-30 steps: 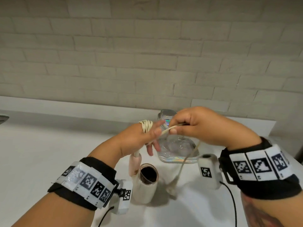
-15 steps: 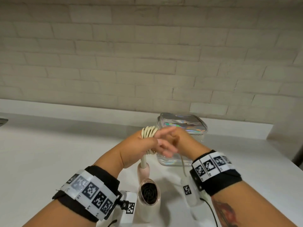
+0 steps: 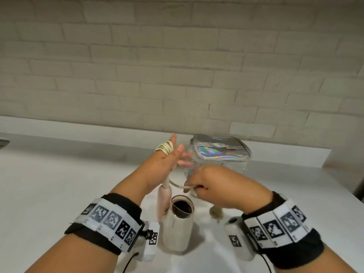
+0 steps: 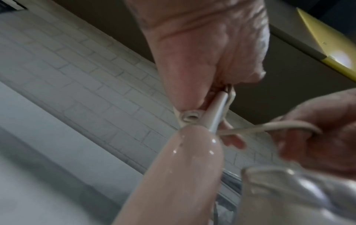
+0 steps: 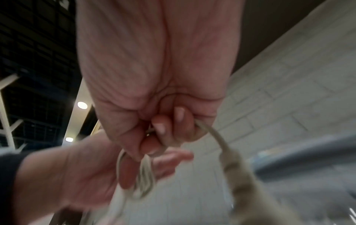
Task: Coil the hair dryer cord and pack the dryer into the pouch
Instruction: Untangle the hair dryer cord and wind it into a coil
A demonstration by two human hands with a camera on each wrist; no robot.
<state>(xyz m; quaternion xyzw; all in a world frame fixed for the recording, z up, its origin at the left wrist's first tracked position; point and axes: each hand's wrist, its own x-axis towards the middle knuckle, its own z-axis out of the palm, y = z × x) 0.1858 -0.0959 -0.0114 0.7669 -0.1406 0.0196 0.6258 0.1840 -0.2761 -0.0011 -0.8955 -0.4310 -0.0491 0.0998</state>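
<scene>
The hair dryer stands on the white counter (image 3: 59, 194), cream barrel (image 3: 178, 227) with its dark opening up and pink handle (image 3: 164, 198) beside it. Its beige cord (image 3: 178, 185) runs up into my raised left hand (image 3: 177, 152), which holds a coil (image 3: 164, 148) wound round its fingers. In the left wrist view the grey cord stem (image 4: 215, 111) leaves the pink handle (image 4: 183, 167) and goes into that hand (image 4: 202, 60). My right hand (image 3: 189, 187) pinches the loose cord below the left. The right wrist view shows its fingers (image 5: 154, 129) curled round the cord (image 5: 212, 132). The plug (image 3: 215, 212) hangs blurred.
The pouch (image 3: 220, 152), clear-sided with a holographic silver top, stands just behind my hands near the low back ledge (image 3: 98, 131). A brick wall (image 3: 177, 66) rises behind it. A dark edge (image 3: 4, 142) shows at far left.
My right hand was up beside the coil on my left hand; it has dropped down and toward me, drawing a loop of cord. The left hand has opened its thumb upward.
</scene>
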